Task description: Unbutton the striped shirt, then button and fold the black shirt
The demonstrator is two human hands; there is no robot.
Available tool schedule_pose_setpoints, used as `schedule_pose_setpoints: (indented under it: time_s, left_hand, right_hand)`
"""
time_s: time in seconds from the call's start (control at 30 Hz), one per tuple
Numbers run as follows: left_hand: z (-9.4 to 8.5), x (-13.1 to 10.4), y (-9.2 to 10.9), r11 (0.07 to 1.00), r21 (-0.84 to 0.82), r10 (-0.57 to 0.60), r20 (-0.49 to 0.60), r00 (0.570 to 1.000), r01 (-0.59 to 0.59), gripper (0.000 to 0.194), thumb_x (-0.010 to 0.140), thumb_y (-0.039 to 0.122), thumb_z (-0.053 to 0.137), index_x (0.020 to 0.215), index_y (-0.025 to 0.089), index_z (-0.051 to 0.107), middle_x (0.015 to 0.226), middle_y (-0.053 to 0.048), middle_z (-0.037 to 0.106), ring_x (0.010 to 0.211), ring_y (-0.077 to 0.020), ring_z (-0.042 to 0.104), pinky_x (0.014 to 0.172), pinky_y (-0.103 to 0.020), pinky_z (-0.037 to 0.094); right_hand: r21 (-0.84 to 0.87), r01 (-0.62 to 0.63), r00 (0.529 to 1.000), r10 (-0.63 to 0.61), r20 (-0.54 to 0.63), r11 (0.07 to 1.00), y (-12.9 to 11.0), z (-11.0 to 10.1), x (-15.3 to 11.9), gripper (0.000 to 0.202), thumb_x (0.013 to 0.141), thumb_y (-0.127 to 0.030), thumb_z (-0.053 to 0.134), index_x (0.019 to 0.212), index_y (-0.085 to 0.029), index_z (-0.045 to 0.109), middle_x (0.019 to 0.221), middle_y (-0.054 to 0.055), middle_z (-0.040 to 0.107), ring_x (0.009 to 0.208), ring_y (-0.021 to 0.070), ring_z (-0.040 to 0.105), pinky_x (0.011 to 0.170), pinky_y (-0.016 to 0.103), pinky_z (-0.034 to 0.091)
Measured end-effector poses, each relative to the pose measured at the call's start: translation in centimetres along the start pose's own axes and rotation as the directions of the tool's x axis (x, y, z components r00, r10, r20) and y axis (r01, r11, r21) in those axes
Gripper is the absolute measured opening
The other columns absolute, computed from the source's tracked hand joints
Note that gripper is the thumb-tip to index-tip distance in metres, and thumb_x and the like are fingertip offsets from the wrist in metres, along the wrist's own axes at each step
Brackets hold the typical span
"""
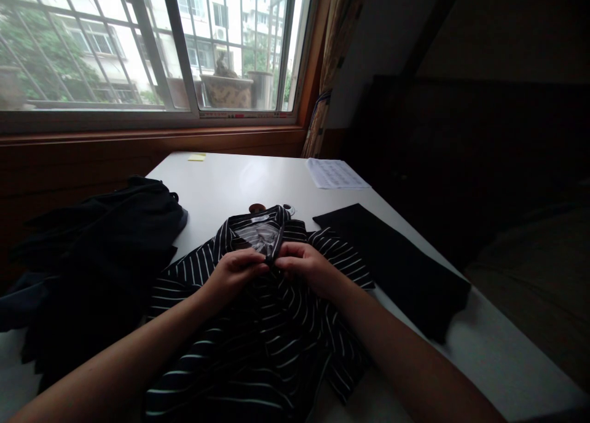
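Observation:
A black shirt with white stripes point(281, 331) lies spread on the white table, its collar toward the window. At the base of the neck opening, my left hand point(237, 270) pinches the front edge of the shirt. My right hand point(306, 264) grips the same edge from the other side, its fingertips close to those of the left. A pale inside lining and a small label show within the collar. Whether a button sits between the fingers is too small and dark to tell.
Dark clothes point(115, 238) are heaped on the left. Folded black cloth point(391, 257) lies on the right. Beyond the collar are a brown round object point(257, 208) and a white ring-shaped one point(289, 209). Printed papers point(338, 174) and a yellow note point(196, 157) lie farther back on the table point(249, 171).

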State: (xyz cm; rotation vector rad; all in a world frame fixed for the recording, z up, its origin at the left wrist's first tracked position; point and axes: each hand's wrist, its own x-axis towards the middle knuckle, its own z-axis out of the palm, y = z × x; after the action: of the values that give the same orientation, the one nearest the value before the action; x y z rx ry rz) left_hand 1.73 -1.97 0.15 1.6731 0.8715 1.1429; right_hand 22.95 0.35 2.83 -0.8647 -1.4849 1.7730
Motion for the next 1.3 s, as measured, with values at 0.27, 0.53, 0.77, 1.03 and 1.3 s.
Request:
schedule_pose_setpoints:
  time_s: [0.27, 0.53, 0.77, 1.03, 1.3]
  left_hand:
    - [-0.23, 0.17, 0.07, 0.984, 0.131, 0.121, 0.015, 0.993, -0.122, 0.014, 0.090, 0.027, 0.067, 0.083, 0.015, 0.070, 0.076, -0.002, 0.058, 0.070, -0.0141, 0.053, 0.063, -0.024, 0.042]
    - [-0.39, -0.02, 0.09, 0.960, 0.234, 0.151, 0.028, 0.988, -0.153, 0.016, 0.091, 0.028, 0.066, 0.086, 0.014, 0.072, 0.075, -0.004, 0.058, 0.070, -0.0158, 0.055, 0.062, -0.025, 0.043]
    - [-0.40, 0.05, 0.32, 0.970, 0.182, 0.165, 0.004, 0.986, -0.163, 0.014, 0.090, 0.028, 0.068, 0.086, 0.015, 0.074, 0.074, -0.003, 0.058, 0.069, -0.0154, 0.055, 0.061, -0.024, 0.043]
    - [-0.43, -0.08, 0.19, 0.916, 0.295, 0.273, 0.033, 0.961, -0.270, 0.016, 0.093, 0.027, 0.064, 0.088, 0.016, 0.074, 0.074, -0.005, 0.062, 0.072, -0.0173, 0.056, 0.064, -0.027, 0.045]
    - [-0.61, -0.08, -0.20, 0.903, 0.332, 0.286, 0.006, 0.958, -0.272, 0.012, 0.093, 0.023, 0.065, 0.089, 0.016, 0.074, 0.075, -0.005, 0.062, 0.072, -0.0167, 0.056, 0.065, -0.027, 0.045]
  right_hand:
    - [0.112, -0.091, 0.996, 0.090, 0.019, 0.990, 0.82, 0.22, 0.32, 0.022, 0.070, -0.030, 0.076, 0.082, -0.015, 0.065, 0.069, -0.003, 0.058, 0.054, 0.0066, 0.051, 0.049, 0.017, 0.037]
    - [-0.003, -0.020, 0.999, 0.020, -0.039, 1.000, 0.77, 0.53, 0.29, 0.028, 0.075, -0.039, 0.078, 0.080, -0.017, 0.061, 0.065, -0.005, 0.055, 0.053, 0.0069, 0.050, 0.047, 0.016, 0.036]
    - [0.137, -0.062, 0.998, 0.057, 0.041, 0.989, 0.71, 0.41, 0.15, 0.028, 0.074, -0.035, 0.080, 0.082, -0.014, 0.064, 0.067, -0.003, 0.056, 0.053, 0.0060, 0.050, 0.049, 0.016, 0.038]
    - [0.323, -0.215, 0.976, 0.187, 0.115, 0.922, 0.85, 0.81, 0.38, 0.020, 0.068, -0.024, 0.075, 0.080, -0.014, 0.063, 0.066, -0.002, 0.058, 0.051, 0.0076, 0.054, 0.046, 0.017, 0.040]
    - [0.208, -0.206, 0.977, 0.191, 0.091, 0.956, 0.74, 0.59, 0.35, 0.028, 0.069, -0.030, 0.078, 0.086, -0.014, 0.064, 0.072, 0.000, 0.062, 0.057, 0.0097, 0.059, 0.050, 0.017, 0.043]
